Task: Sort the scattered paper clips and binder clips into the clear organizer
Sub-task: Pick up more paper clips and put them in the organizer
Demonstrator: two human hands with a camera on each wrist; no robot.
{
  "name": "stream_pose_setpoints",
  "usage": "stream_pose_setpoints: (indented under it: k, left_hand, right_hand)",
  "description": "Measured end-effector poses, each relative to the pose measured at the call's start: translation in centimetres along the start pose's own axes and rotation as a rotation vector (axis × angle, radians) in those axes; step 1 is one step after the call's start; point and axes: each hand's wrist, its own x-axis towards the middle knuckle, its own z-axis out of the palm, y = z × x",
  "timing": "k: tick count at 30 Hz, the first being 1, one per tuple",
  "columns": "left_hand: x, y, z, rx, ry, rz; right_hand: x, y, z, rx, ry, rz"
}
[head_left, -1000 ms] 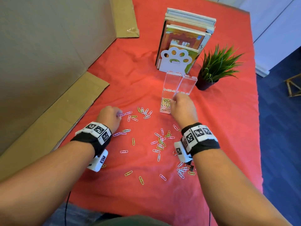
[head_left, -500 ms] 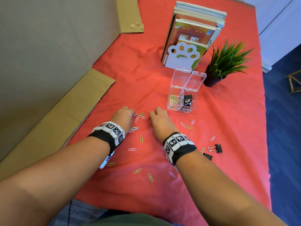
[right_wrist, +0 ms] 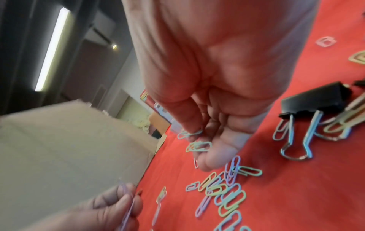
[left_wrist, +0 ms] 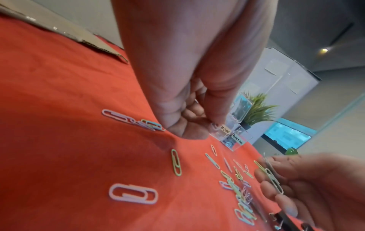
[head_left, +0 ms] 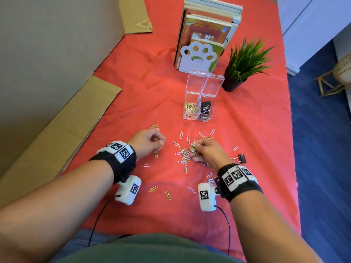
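Blur smears the right wrist view. Right hand [head_left: 207,152] pinches several paper clips [head_left: 193,149]; left hand [head_left: 147,142] pinches one clip, mostly hidden. More clips lie scattered on the red-covered counter [head_left: 133,95], near the open clear organizer [head_left: 198,103]. A binder clip [head_left: 240,158] lies just beside the right wrist.

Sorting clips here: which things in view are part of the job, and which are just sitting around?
Part of the job:
- clear organizer, lids open
- scattered paper clips
- loose binder clip
- left hand and right hand, each holding paper clips

Just sitting around:
- books
- paw-shaped bookend
- potted plant
- cardboard
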Motion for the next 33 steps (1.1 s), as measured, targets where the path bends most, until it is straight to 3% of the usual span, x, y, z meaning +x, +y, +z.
stream_pose_setpoints:
  k: [6,10,12,14,17,20,23,27,33]
  left_hand:
    - [-1.2,1.7,0.7,-0.564,-0.142,-0.254]
    - [-1.4,2.4,1.2,-0.752,-0.124,-0.348]
    - [-1.2,2.3,2.0,-0.624,-0.096,-0.342]
    - [-0.7,1.8,2.9,-0.287,-0.020,-0.248]
    - [0.0,1.2,3.8,0.359,0.068,0.026]
    - [0.6,1.4,5.0,0.717,0.035,0.230]
    - [1.3,1.4,6.4,0.881,-0.031,0.319]
    - [1.4,0.6,6.8,0.983,-0.073,0.329]
    - [1.1,-0.5,6.3,0.984,-0.059,0.306]
  right_hand:
    - [-1.6,-0.2,-1.2,0.486,-0.021,0.086]
    - [-1.9,0.0,-1.3,0.395,-0.023,0.031]
    - [-1.9,0.2,-1.2,0.277,-0.016,0.007]
    - [-1.8,0.4,-1.1,0.188,0.001,-0.004]
    - [-1.4,0.8,-1.2,0.126,0.061,-0.006]
    - [-1.0,1.5,-1.3,-0.010,0.138,-0.041]
    - [-0.6,2.1,-1.4,-0.305,0.213,-0.093]
    - [-0.2,2.4,-0.6,-0.740,0.219,-0.192]
    - [-0.6,4.1,1.8,-0.985,0.188,-0.375]
